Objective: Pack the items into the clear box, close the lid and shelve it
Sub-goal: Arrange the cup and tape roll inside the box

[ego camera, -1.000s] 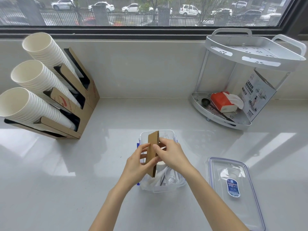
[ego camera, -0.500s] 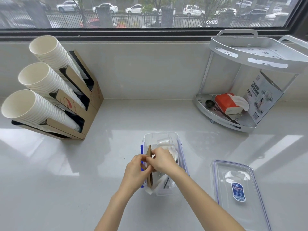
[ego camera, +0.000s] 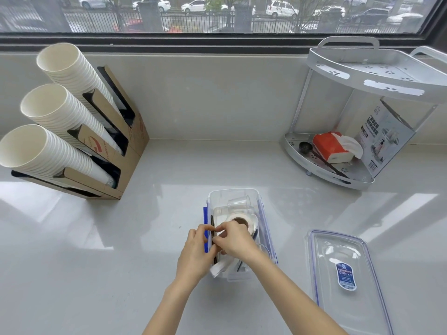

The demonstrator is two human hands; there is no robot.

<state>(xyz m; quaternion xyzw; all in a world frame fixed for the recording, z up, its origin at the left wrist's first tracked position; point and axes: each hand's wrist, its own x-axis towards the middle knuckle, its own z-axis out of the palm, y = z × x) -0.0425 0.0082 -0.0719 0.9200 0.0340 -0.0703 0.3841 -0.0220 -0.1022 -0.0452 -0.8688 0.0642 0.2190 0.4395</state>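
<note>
- Evidently, both hands were busy at the near left corner of the clear box (ego camera: 262, 206), which stood open on the desk (ego camera: 121, 274) straight ahead of the person.
- The left hand (ego camera: 196, 257) had its fingers (ego camera: 205, 229) pinched on the top edge of a thin brown cardboard piece (ego camera: 212, 228), standing on edge against the box's left wall, presumably so it would take little room.
- The right hand (ego camera: 235, 240) met it from the other side, its fingers (ego camera: 221, 229) closed on the same edge, thumb opposite; two hands likely kept the flat piece upright while it slid down.
- Just beyond the fingers lay a tape roll (ego camera: 242, 221), and farther off a clear plastic cup (ego camera: 238, 201) on its side, both already inside.
- A white packet (ego camera: 217, 269) poked over the box's near rim below the left hand.
- The lid (ego camera: 346, 274) lay flat, well to the right of the fingers, left apart so the opening stayed free; closing seemed the next job.
- The wire corner shelf (ego camera: 362, 76) stood far right, beyond reach of either hand.
</note>
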